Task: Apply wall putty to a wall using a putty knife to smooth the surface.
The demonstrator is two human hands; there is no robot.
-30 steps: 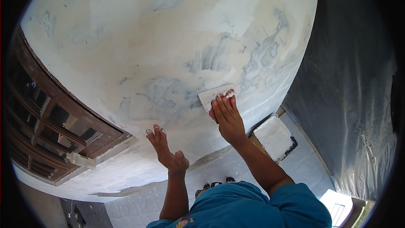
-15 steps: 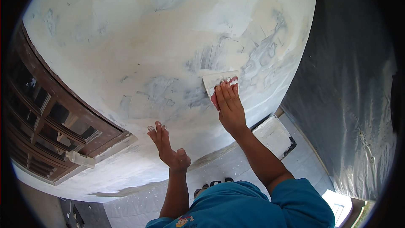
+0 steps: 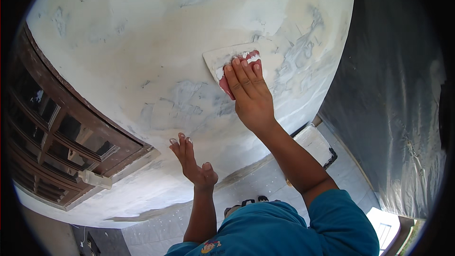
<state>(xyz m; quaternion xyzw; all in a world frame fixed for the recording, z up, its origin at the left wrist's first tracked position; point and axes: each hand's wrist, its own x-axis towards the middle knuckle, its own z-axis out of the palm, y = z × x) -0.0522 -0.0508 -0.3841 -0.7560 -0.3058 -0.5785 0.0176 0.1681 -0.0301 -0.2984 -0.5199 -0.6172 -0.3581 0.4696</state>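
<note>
My right hand (image 3: 249, 95) presses a flat putty scraper (image 3: 222, 59) with a red handle part against a white plastered wall (image 3: 156, 52). White putty smears the blade and my fingertips. My left hand (image 3: 189, 161) rests lower on the same wall with its fingers straight and together, holding nothing. Grey patches of putty streak the wall around the scraper.
A dark wooden window frame (image 3: 57, 147) with glass panes runs along the left. A grey plastic sheet (image 3: 398, 114) hangs at the right. Below lie a pale tiled floor (image 3: 265, 180) and a white tray (image 3: 320, 144) near the wall's foot.
My right hand has slid the scraper upward along the wall, away from the left hand. The left hand has stayed in place on the wall.
</note>
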